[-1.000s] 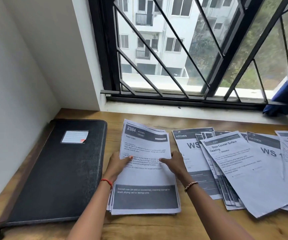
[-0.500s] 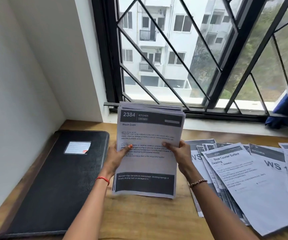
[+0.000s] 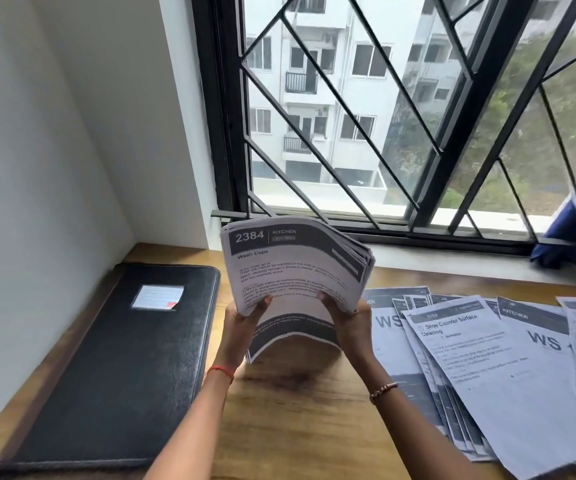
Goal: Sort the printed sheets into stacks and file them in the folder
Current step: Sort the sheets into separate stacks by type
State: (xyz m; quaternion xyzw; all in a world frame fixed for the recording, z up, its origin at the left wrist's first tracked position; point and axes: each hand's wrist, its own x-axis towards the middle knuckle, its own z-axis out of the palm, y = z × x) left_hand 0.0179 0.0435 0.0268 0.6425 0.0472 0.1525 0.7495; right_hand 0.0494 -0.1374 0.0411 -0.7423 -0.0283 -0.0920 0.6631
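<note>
Stack of printed sheets [image 3: 293, 271] held up above the table [image 3: 297, 410].
The left hand [image 3: 245, 322] and right hand [image 3: 349, 320] grip its side edges; black folder [image 3: 117, 368] lies closed at left, loose sheets [image 3: 487, 368] spread at right.

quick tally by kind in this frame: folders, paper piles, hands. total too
Folders: 1, the black folder, closed on the desk
Paper piles: 2, the held stack and the fanned sheets lying on the desk; single sheets overlap too much to count
Hands: 2, left hand and right hand, both gripping the held stack
Total: 5
</note>
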